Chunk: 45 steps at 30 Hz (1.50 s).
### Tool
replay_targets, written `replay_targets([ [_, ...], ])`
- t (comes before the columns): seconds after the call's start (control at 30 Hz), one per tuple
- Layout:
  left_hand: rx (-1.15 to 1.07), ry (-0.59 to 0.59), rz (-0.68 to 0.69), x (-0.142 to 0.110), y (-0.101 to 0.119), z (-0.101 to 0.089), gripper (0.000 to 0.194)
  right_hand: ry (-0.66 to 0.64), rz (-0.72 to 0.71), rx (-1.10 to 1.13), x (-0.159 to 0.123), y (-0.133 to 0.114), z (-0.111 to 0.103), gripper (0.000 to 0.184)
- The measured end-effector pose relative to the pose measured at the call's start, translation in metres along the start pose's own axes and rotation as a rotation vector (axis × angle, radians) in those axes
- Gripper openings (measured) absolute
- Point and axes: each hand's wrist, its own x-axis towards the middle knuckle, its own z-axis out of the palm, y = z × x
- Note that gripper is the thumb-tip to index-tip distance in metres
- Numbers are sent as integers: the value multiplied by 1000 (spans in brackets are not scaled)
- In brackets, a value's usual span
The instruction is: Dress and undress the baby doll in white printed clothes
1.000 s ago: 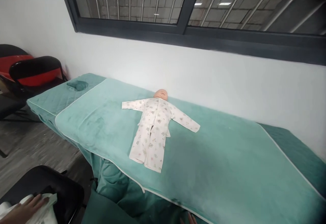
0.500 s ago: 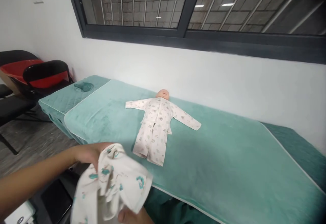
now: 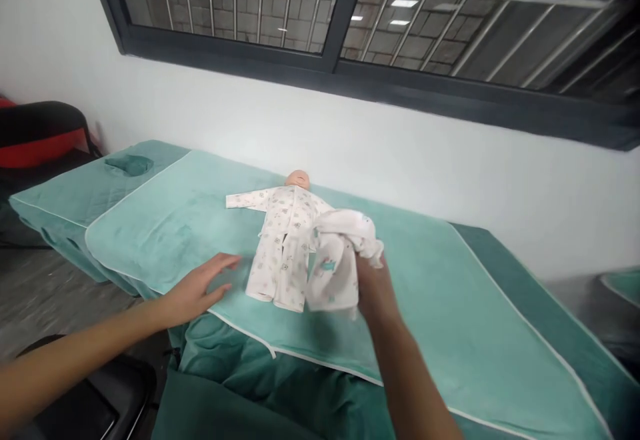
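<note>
A baby doll [image 3: 286,235] in printed white pyjamas lies on its back on a teal towel [image 3: 440,307] spread over a bed, arms out. My right hand [image 3: 373,280] is closed on a bunched white printed garment [image 3: 340,253], held just above the doll's right side. My left hand [image 3: 197,287] reaches forward with its fingers spread and nothing in it, hovering over the towel's near edge, left of the doll's legs.
The bed stands against a white wall [image 3: 350,133] under a dark-framed barred window [image 3: 330,20]. A small teal cloth [image 3: 127,165] lies on the bed's far left end. Black and red chairs [image 3: 40,137] stand at the left. A dark seat [image 3: 95,400] is below my left arm.
The garment passed from my left hand to my right hand and moved forward over the doll. My left hand let go and stretched out over the towel's edge. The view shifted right.
</note>
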Motion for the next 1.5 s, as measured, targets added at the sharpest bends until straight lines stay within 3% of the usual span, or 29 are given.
replay_targets([
  [0.07, -1, 8, -58, -10, -21, 8, 46, 70, 2, -42, 26, 15, -36, 61],
  [0.13, -7, 5, -96, -14, -36, 21, 43, 86, -13, -227, 41, 41, -61, 65],
  [0.23, -20, -11, -87, -6, -42, 39, 40, -139, -14, -654, 42, 92, -73, 61],
  [0.33, -40, -36, -47, 9, -37, 52, 38, -272, 35, -929, 30, 127, -72, 72],
  [0.4, -48, -32, -34, 20, -34, 57, 37, -322, 51, -991, 22, 129, -75, 81],
  [0.5, -45, 62, -7, 41, -34, 62, 35, -247, 19, -1000, 8, 102, -76, 82],
  [0.6, -44, 249, 31, 81, -36, 64, 38, -207, -151, -790, 2, 63, -55, 67],
  [0.7, -54, 384, 69, 149, -38, 66, 41, -274, -215, -483, 28, 39, -6, 52],
  [0.8, -101, 472, 40, 229, -47, 66, 39, -193, -192, -308, 94, 39, 52, 44],
  [0.9, -135, 520, -97, 296, -66, 67, 39, -107, -122, -421, 169, 54, 100, 41],
  [0.97, -130, 500, -143, 325, -81, 69, 40, -118, 3, -542, 204, 67, 122, 41],
  [1.07, -87, 450, -105, 345, -102, 72, 42, -192, 144, -664, 231, 86, 136, 38],
  [1.17, -79, 396, -16, 349, -113, 71, 45, -220, 151, -646, 240, 100, 135, 35],
  [1.3, -123, 323, 17, 351, -114, 64, 47, -242, 123, -570, 247, 109, 128, 35],
  [1.5, -169, 317, 12, 348, -109, 60, 41, -138, 111, -492, 247, 119, 130, 37],
])
